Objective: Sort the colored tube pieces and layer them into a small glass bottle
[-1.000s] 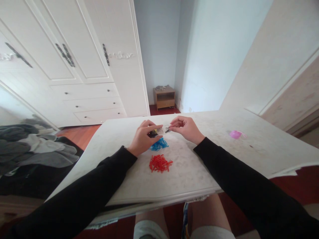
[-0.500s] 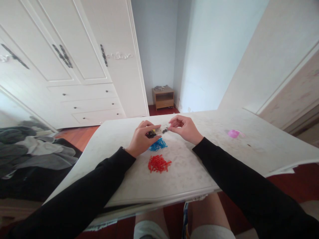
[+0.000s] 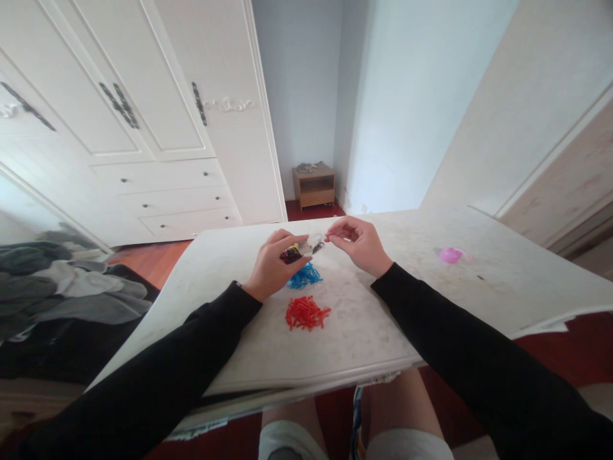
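Observation:
My left hand (image 3: pixel 272 265) grips a small see-through plastic packet (image 3: pixel 316 243) with black and yellow bits inside, thumb below and fingers above. It is held on its side over the table, its clear end turned to the right. Beside that end is my right hand (image 3: pixel 359 245), thumb and forefinger pinched together; what they hold, if anything, is too small to make out. Just under the packet lies a pile of small blue pieces (image 3: pixel 305 276), partly covered by my left hand. Closer to me is a loose heap of small red pieces (image 3: pixel 307 313).
The white table (image 3: pixel 364 332) carries a pink pouch-like object (image 3: pixel 450 255) on the right and a tiny dark scrap (image 3: pixel 480 278) near it. Clothes (image 3: pixel 86 281) are heaped at left. Behind stand a white wardrobe (image 3: pixel 177 128) and a small wooden nightstand (image 3: pixel 315 190).
My right fingertips have lifted slightly away from the dark bits at the packet's clear end. The left hand keeps its grip in nearly the same place.

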Tool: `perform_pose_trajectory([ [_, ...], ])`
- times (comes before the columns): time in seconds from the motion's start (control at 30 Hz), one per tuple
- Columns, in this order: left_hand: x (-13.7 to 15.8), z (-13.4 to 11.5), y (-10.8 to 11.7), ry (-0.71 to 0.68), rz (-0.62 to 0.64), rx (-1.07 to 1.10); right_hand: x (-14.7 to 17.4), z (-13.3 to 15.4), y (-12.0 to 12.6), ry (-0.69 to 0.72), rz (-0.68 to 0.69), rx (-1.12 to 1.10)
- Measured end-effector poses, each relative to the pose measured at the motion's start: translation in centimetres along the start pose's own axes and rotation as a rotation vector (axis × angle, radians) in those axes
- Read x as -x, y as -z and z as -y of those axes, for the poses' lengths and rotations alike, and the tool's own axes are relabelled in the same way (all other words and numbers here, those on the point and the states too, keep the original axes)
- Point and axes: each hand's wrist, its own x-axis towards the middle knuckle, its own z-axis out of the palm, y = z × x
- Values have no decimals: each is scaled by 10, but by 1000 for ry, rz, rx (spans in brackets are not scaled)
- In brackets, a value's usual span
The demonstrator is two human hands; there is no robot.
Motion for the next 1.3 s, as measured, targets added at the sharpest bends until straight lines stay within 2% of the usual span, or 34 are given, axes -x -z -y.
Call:
perform_pose_trajectory([
  [0.1,-2,-1,1,37,-67,38,-1,1,3,50,-123,94],
  [0.17,-3,-1,2,80,-118,121,-2,1,5,64,-153,148],
  [0.37,-6,5,-2,313,-173,535,-1,-4,5,65,-39,253],
  [0.57,-8,11,-3,347,-176,551,-1,-6,5,80,4,306],
  [0.63,-8,10,-1,322,-155,504,-1,-5,5,101,11,310],
  [0.73,-7,4,2,200,-81,293,1,2,5,204,14,329],
  [0.87,-5,-4,6,27,-9,76,7,15,5,365,124,411],
  [0.93,-4,-6,7,0,-6,47,9,19,4,405,173,450],
  [1.1,-4,-6,6,-30,-3,0,12,20,2,441,110,448],
  [1.3,-2,-11,3,-150,71,-12,13,15,-4,433,337,606],
])
